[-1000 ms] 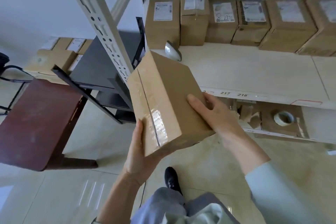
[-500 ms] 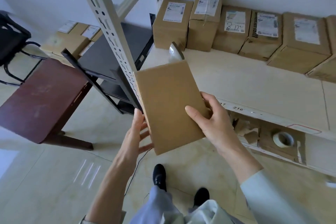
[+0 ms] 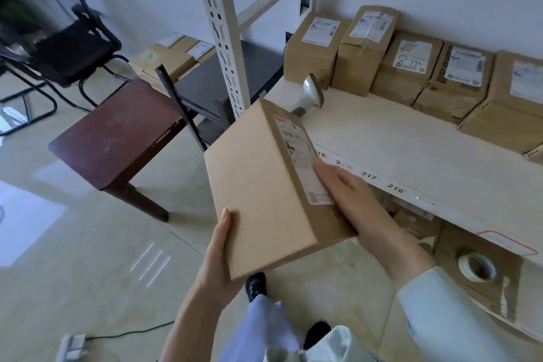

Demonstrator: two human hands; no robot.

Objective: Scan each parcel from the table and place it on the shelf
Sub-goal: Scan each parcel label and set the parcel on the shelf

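A person stands before the pale wooden shelf [image 3: 411, 156], holding a plain brown cardboard parcel [image 3: 264, 185] in the air between both hands, just off the shelf's front edge. The left hand [image 3: 219, 261] cups the near lower corner, thumb lying up the broad face. The right hand [image 3: 349, 200] holds the opposite side, fingers spread flat over the white shipping label [image 3: 302, 161] (its print is too blurred to read). The parcel is tilted, label side turned toward the shelf. Behind it a grey handheld scanner [image 3: 310, 94] rests on the shelf board, near a row of labelled brown cartons [image 3: 411, 67] against the wall. A dark red wooden table [image 3: 117, 135] stands to the left.
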